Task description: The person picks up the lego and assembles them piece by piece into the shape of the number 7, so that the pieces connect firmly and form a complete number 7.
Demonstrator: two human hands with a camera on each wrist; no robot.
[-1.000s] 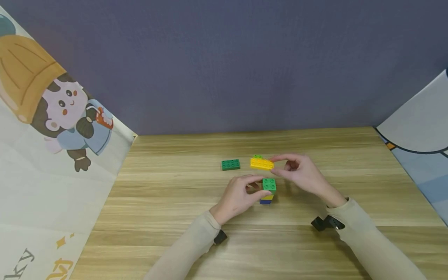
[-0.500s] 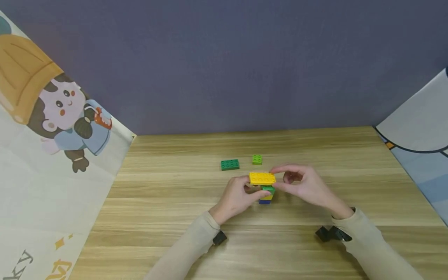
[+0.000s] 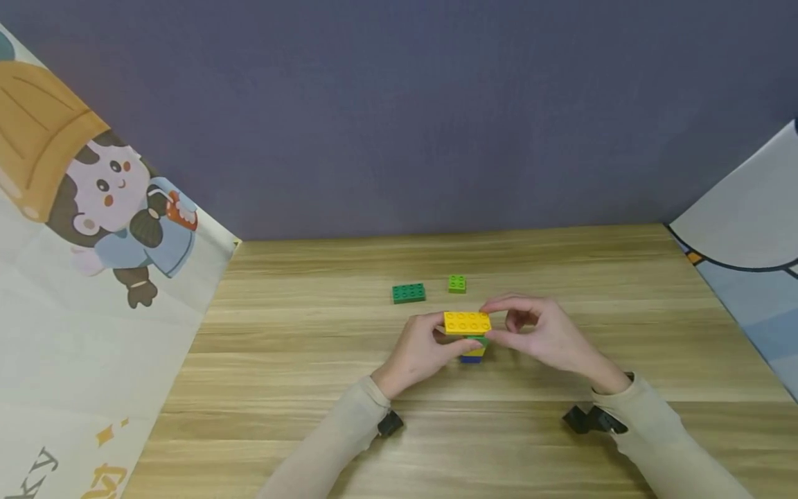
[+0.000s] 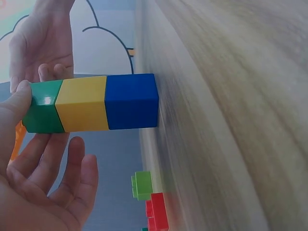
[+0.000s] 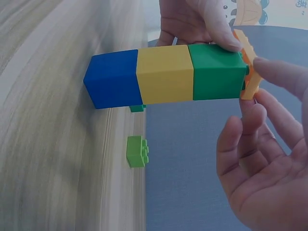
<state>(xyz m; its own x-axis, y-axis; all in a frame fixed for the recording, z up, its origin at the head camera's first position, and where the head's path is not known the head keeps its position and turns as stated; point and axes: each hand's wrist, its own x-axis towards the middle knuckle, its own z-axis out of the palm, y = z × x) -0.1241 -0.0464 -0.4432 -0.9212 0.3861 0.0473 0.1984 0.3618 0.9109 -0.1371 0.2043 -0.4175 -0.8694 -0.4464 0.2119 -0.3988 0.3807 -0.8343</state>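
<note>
A tower of a blue block (image 4: 132,101), a yellow block (image 4: 82,104) and a green block (image 4: 44,107) stands upright on the table. My left hand (image 3: 419,350) grips the green top block between thumb and fingers. My right hand (image 3: 545,333) pinches the right end of a flat yellow eight-stud brick (image 3: 467,322), which looks orange in the wrist views. In the right wrist view this flat brick (image 5: 249,65) lies over the green block's studs (image 5: 245,77), slightly tilted, with part of the studs showing beneath. From the head view it covers most of the tower top.
Behind the tower, a dark green eight-stud brick (image 3: 409,293) and a small lime green brick (image 3: 457,284) lie on the wooden table (image 3: 299,360). A red brick (image 4: 156,211) appears in the left wrist view. A grey-blue panel (image 3: 436,125) borders the table's far edge.
My right hand has brought the flat yellow brick toward me, from beside the lime green brick onto the tower's top. The left hand has kept its grip there.
</note>
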